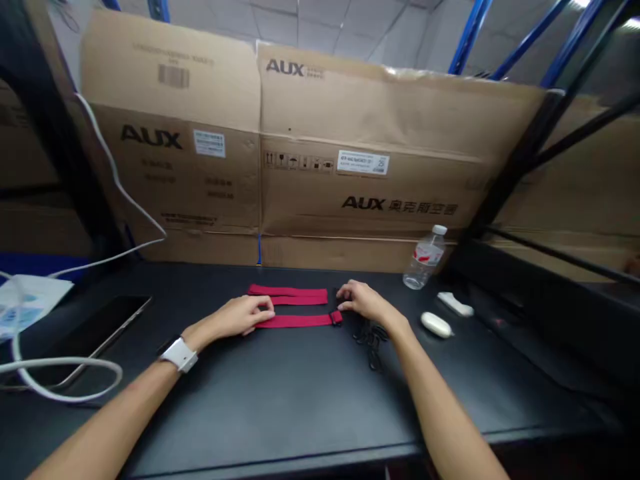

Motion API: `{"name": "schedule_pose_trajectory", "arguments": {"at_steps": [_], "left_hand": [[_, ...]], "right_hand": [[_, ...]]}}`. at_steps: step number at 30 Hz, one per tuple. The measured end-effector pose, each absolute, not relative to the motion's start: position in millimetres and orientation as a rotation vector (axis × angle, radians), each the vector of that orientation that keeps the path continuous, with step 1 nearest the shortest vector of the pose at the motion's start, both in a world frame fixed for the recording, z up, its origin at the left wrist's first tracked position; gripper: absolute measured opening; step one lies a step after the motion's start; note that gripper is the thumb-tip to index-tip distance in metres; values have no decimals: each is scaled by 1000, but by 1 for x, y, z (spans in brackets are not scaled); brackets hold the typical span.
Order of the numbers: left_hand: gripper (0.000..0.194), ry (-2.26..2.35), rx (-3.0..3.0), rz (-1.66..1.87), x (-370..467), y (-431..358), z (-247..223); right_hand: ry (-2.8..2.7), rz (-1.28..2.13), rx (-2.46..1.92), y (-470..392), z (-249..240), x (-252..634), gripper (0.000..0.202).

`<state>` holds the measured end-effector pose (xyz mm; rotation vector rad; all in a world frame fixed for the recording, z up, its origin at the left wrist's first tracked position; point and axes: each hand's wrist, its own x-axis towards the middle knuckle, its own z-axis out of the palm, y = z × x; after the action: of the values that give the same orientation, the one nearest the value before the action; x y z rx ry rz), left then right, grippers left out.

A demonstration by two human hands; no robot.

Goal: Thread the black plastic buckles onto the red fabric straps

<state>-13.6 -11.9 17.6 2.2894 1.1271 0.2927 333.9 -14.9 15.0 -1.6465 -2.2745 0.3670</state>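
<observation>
A red strap lies folded flat on the dark tabletop, its lengths running left to right. My left hand, with a white watch on the wrist, has its thumb and fingers closed on the left end of the lower length. A small black buckle sits at that length's right end. Just above the buckle, the fingers of my right hand are pinched together beside the strap's right ends; what lies between them is too small to make out. Several black hooks or clips lie in a loose pile under my right wrist.
Tall cardboard boxes wall off the back. A water bottle, a white rounded object and a small white piece stand right. On the left are a dark tablet-like device, a white cable and a printed packet.
</observation>
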Motion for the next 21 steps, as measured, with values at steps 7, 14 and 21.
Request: {"name": "schedule_pose_trajectory", "arguments": {"at_steps": [7,14,21], "left_hand": [[40,1107,2249,318,-14,-14,20],[46,1116,2065,350,-13,-12,17],[48,1041,2052,405,-10,-10,14]], "right_hand": [[-2292,449,-1681,-16,14,336,27],[-2267,639,-1596,-23,21,332,32],[-1954,718,-1278,-21,25,316,15]]}}
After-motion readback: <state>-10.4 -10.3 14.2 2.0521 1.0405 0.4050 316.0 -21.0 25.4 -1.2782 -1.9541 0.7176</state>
